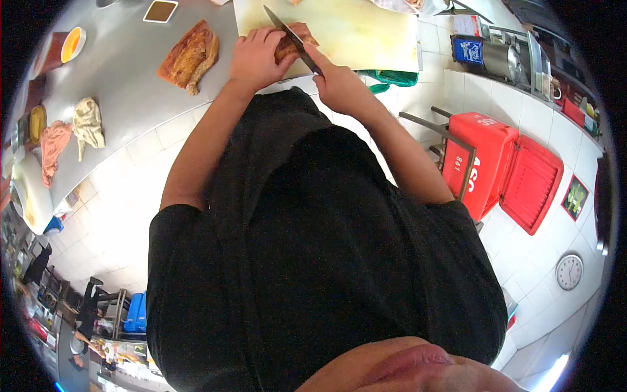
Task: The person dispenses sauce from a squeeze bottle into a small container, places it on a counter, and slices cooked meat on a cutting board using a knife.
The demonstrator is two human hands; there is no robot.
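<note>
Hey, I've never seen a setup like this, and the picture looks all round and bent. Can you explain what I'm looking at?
There's no machine here: these are a person's bare hands. The one picture comes from a camera on their head, looking forward and down; the bend is probably a wide lens. The left hand rests on a browned piece of meat on a pale yellowish cutting board. The right hand holds a dark-bladed knife across that meat. On the grey metal table lie a second, larger browned meat slab, a crumpled pink cloth and a cream cloth.
</note>
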